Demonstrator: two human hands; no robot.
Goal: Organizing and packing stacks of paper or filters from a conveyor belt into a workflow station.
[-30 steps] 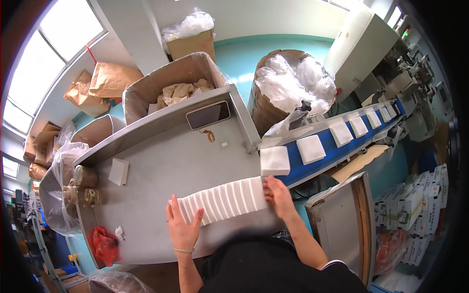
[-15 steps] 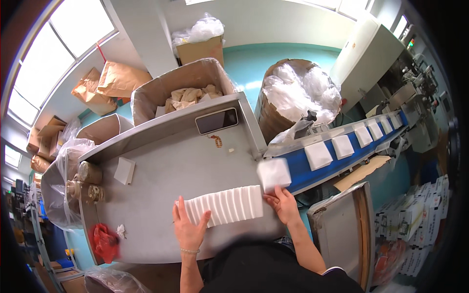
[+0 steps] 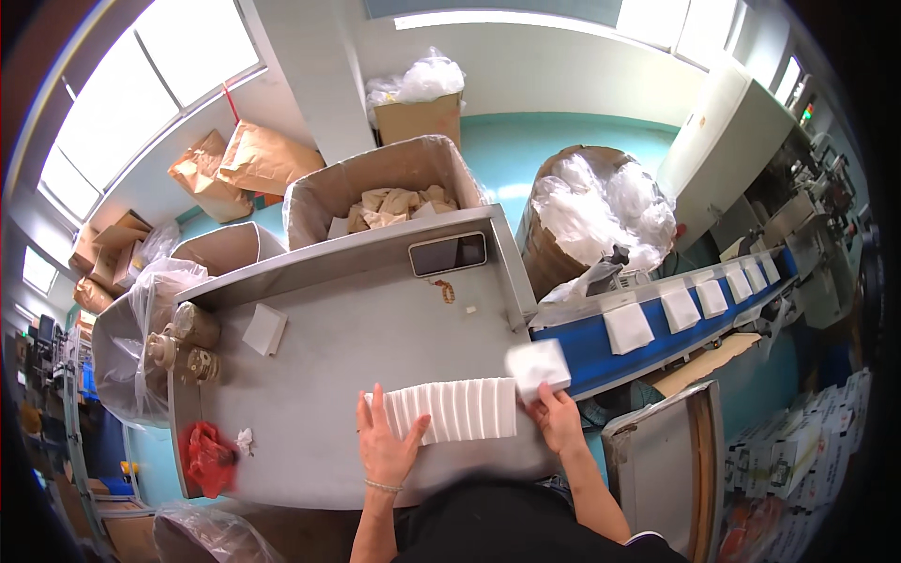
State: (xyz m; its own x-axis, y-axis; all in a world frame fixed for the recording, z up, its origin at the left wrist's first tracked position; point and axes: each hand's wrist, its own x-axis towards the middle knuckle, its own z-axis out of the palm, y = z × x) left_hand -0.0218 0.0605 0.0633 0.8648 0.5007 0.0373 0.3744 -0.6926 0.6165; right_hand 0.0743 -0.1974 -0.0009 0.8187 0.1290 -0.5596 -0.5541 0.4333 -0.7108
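A row of white folded paper packets [image 3: 460,411], standing tightly side by side, lies on the grey metal table near its front edge. My left hand [image 3: 389,450] braces the row's left end, fingers stretched and the thumb spread along the near side. Past the row's right end, my right hand [image 3: 557,420] has its fingers closed at the near edge of a single white packet [image 3: 538,366]. That packet is slightly blurred and sits at the table's right edge, by the end of the blue conveyor belt [image 3: 587,366]. The grip's underside is hidden.
More white packets [image 3: 628,327] lie spaced along the belt. On the table are a phone [image 3: 448,254], a beaded bracelet [image 3: 445,291], a loose white packet [image 3: 265,329], brown tape rolls [image 3: 194,326] and a red plastic bag [image 3: 210,460]. Cartons [image 3: 305,202] stand beyond the table's back wall.
The single packet has come off the belt end a little, toward me and closer to my right hand. My left hand stays at the row's end. The whole view has shifted slightly.
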